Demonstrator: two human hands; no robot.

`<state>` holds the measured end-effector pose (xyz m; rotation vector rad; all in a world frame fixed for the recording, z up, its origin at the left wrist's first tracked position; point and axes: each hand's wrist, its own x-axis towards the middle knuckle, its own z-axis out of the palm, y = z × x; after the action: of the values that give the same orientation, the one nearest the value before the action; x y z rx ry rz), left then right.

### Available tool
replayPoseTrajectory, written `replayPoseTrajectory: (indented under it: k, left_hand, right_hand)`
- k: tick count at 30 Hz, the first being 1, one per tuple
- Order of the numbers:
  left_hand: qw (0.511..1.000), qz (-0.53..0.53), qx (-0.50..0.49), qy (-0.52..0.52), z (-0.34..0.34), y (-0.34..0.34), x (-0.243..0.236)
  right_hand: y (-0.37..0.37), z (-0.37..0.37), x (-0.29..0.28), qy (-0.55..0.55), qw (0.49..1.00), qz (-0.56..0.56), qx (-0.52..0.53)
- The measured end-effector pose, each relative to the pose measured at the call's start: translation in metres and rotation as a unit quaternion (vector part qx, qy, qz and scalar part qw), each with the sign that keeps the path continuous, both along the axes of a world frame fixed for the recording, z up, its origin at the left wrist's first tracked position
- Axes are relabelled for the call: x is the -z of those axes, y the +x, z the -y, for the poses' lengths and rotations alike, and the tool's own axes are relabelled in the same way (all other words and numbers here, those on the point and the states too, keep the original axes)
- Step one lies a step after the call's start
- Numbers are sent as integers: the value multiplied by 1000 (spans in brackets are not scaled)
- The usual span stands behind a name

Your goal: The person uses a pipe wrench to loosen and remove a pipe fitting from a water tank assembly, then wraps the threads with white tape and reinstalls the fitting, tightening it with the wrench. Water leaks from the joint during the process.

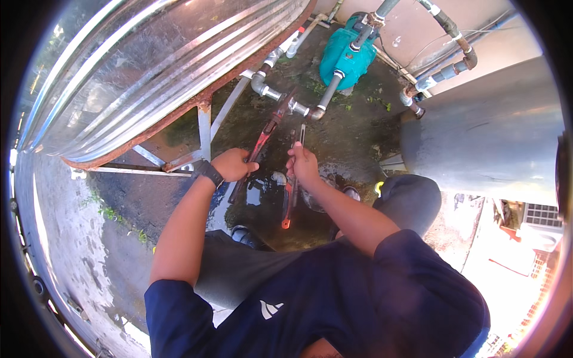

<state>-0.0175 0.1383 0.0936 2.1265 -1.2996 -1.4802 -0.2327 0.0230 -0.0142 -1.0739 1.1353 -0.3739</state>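
The carrier is the ground, a dark, wet, rough concrete floor (pixel 373 134) stained brown and greenish. Shiny, shallow puddles of water (pixel 253 194) spread over its middle and near part. A grey, bent pipe elbow (pixel 279 178) lies in the wet patch near the middle. At the far side stands a rounded, teal pump (pixel 343 59), with small green weeds (pixel 382 106) to its right. To the left, a pale, worn concrete strip (pixel 74 238) is edged by low green plants (pixel 116 216). A dark shoe (pixel 243 235) rests on the near side.
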Motion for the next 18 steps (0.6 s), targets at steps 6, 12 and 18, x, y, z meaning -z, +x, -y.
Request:
replayPoseTrajectory:
  k: [6, 12, 18]
  left_hand:
    - [996, -81, -18, -43, -7, 3, 5]
    - [996, -82, -25, -15, -11, 8, 11]
    - [997, -54, -61, -14, -4, 13, -2]
  right_hand:
    - [37, 6, -58, -100, 994, 51, -4]
    - [22, 11, -29, -65, 995, 38, 67]
    - [-27, -9, 46, -153, 974, -163, -23]
